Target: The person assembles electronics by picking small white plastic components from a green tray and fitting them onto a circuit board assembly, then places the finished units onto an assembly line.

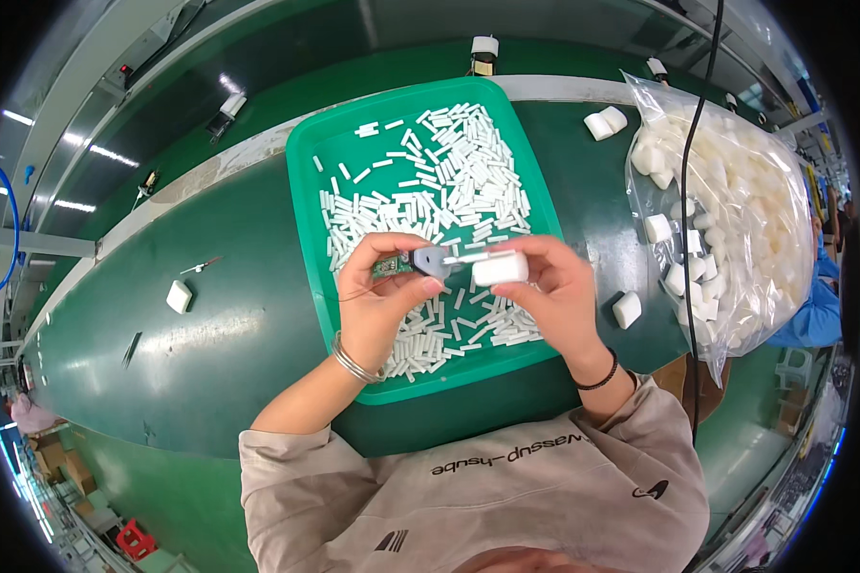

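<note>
**Inspector:** Report the step in hand.

**Assessor:** Both hands are raised over the green tray (306,153), near its middle. The left hand (377,286) has its fingers closed on a small grey part with a green circuit board (406,264) behind it. The right hand (545,286) pinches a white plastic shell (500,268) between thumb and fingers. The two pieces sit just beside each other, with a thin white strip bridging them; whether they already touch I cannot tell. My judgement: this is the fitting stage, the grey part being lined up with the shell's open end.

**Inspector:** What does the next move call for?

**Assessor:** In my view, square alignment of the two pieces and a straight push together, with both grips kept firm. A tilt could jam the board at the shell's mouth.

**Inspector:** Surroundings?

**Assessor:** The tray is filled with short white sticks (449,162). To the right of the tray stands a clear plastic bag (755,201) full of white shells. Loose shells lie on the green belt (210,325): two beyond the tray's upper right corner, one by its lower right corner (627,309), one well to its left (179,297). A black cable (702,143) hangs down across the bag.

**Inspector:** Obstructions?

**Assessor:** Nothing lies between the hands. The cable is well to the right of the tray and apart from the hands.
</note>
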Available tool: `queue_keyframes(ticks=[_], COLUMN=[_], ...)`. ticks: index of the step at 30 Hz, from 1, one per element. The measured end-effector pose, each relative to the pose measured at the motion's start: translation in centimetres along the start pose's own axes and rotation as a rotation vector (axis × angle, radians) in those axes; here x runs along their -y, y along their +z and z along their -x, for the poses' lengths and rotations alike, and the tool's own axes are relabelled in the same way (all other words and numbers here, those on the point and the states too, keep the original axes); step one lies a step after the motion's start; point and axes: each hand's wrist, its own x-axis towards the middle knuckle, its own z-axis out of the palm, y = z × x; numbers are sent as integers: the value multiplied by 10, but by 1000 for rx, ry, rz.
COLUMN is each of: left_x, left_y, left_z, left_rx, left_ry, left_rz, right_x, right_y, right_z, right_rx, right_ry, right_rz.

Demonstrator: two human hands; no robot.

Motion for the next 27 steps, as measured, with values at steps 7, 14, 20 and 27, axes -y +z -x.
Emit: queue_keyframes(ticks=[7,14,20,27], left_x=[0,-1,0,-1], left_y=[3,3,2,3], left_z=[4,3,4,3], left_rx=[151,250,284,275], left_ry=[124,8,24,173], left_rz=[-244,-330,-365,-560], right_x=[-8,-6,-4,-11], right_y=[2,1,0,2], right_z=[11,11,12,9], right_rx=[-30,-49,36,15], right_ry=[-100,-400,-542,-566], right_rz=[146,500,689,503])
